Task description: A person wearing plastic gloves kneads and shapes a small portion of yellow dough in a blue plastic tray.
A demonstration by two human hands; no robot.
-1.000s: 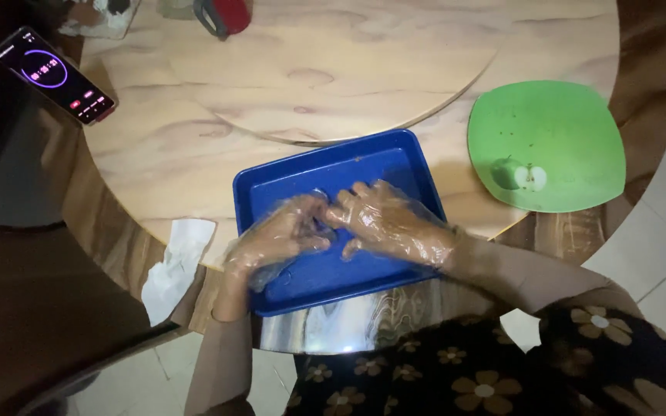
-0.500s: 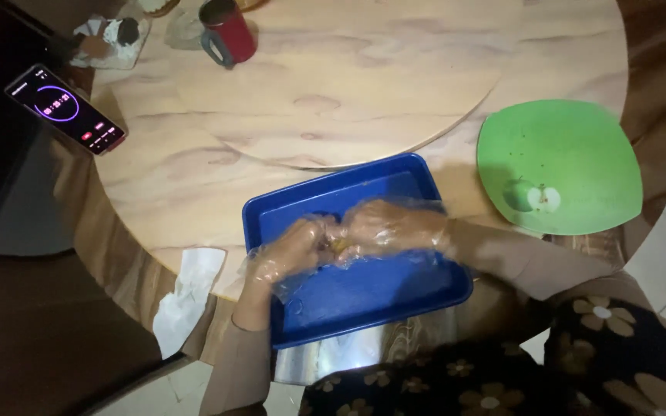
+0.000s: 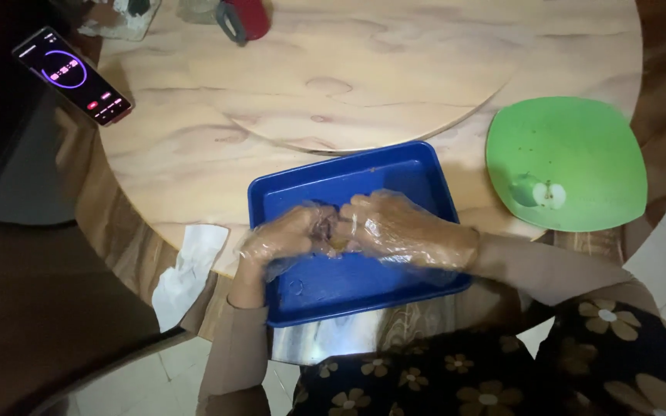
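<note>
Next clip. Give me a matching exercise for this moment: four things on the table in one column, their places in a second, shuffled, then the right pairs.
Things:
1. blue tray
2. green plate
3. phone
4. white tissue

Places:
A. far left of the table, screen lit
B. at the near table edge, left of the tray
C. under both gloved hands
D. right side of the table, with a cut piece of fruit on it

Pairs: 1-C, 2-D, 3-A, 4-B
</note>
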